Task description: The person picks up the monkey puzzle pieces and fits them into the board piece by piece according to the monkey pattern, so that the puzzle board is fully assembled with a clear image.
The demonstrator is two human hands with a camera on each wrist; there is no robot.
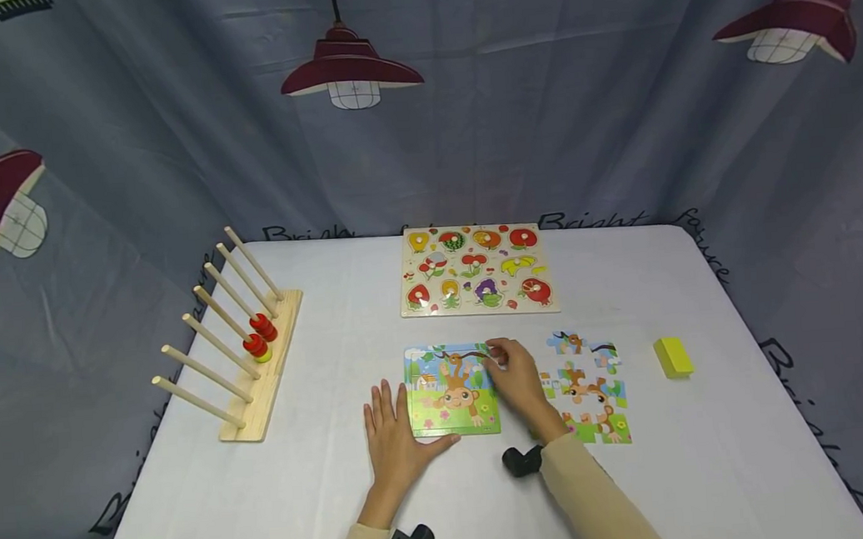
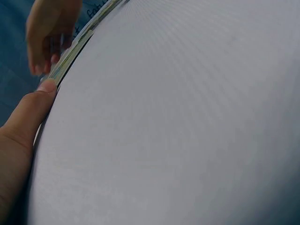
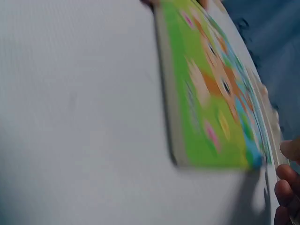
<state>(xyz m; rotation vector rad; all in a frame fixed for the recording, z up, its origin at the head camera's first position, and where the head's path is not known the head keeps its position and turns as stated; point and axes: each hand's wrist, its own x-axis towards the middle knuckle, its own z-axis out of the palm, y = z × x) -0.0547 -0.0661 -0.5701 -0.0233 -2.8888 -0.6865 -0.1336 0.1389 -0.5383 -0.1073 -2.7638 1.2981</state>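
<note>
A puzzle board [image 1: 450,425] with a monkey picture lies on the white table. My left hand [image 1: 395,447] rests at its left side, fingers straight and spread, thumb along the near edge. In the left wrist view the left thumb [image 2: 33,107] touches the board's edge. My right hand [image 1: 516,376] is at the board's far right corner, its fingers bent and pointing left. The right wrist view shows those fingers [image 3: 285,190] loosely curled, with nothing visible between them. Loose puzzle pieces [image 1: 577,391] with monkey parts lie to the right of the board, partly behind the right wrist.
A fruit puzzle board [image 1: 479,304] lies farther back. On the left stands a wooden rack [image 1: 255,411] of slanting pegs, two bearing red rings. A yellow block [image 1: 673,357] sits at the right. Grey printed cloth [image 1: 467,133] hangs behind the table [image 1: 327,494].
</note>
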